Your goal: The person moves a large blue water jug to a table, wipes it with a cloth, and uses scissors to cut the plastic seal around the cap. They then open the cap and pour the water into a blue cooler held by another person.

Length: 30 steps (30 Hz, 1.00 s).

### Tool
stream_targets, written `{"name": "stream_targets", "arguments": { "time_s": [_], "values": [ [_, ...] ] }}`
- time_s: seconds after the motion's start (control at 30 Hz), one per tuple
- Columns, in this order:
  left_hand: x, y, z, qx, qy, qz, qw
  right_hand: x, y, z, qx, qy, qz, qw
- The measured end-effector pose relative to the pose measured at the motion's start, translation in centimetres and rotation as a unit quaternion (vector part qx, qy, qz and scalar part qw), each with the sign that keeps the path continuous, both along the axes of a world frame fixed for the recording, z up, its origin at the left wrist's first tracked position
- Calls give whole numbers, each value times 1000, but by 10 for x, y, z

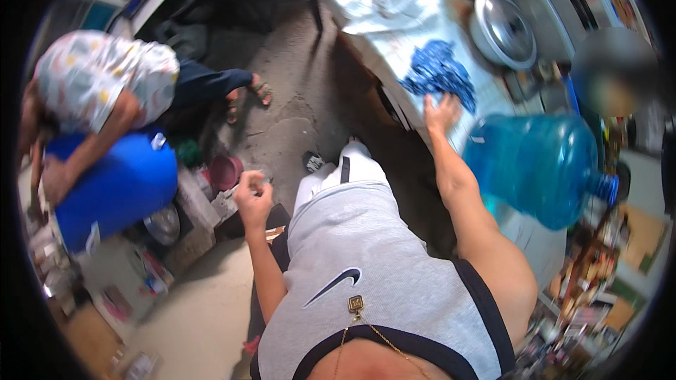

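Observation:
My right arm reaches out over the light-coloured table. My right hand grips the near edge of a crumpled blue patterned cloth lying on the tabletop. Its fingertips are partly hidden in the folds. A large translucent blue water bottle lies on its side by my right forearm, its neck pointing right. My left hand is raised at my left side, away from the table, with its fingers curled. Something small and see-through may be at its fingertips, but I cannot make it out.
A silver pot with a lid stands on the table beyond the bottle. To the left, another person bends over a blue barrel. A reddish bowl and a metal lid are near the barrel. Cluttered shelves line the right.

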<state>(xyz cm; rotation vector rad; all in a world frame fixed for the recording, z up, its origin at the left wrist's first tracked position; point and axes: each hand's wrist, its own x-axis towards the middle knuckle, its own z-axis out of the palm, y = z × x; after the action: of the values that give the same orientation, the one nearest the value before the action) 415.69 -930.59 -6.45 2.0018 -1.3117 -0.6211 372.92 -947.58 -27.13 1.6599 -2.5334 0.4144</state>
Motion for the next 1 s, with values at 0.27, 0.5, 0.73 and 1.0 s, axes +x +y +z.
{"name": "stream_targets", "arguments": {
  "time_s": [0.27,0.5,0.73,1.0],
  "values": [
    [-118,-110,-68,125,9,-406,905,10,11,4,-8,-74,-9,997],
    [-274,-217,-101,-110,-38,-519,847,17,14,23,-23,-100,-13,995],
    [-318,-271,-139,-118,-45,-451,883,18,22,61,-83,-178,8,980],
    [-298,-179,-4,57,213,-492,842,12,91,130,-281,-533,-8,798]
  ]
}}
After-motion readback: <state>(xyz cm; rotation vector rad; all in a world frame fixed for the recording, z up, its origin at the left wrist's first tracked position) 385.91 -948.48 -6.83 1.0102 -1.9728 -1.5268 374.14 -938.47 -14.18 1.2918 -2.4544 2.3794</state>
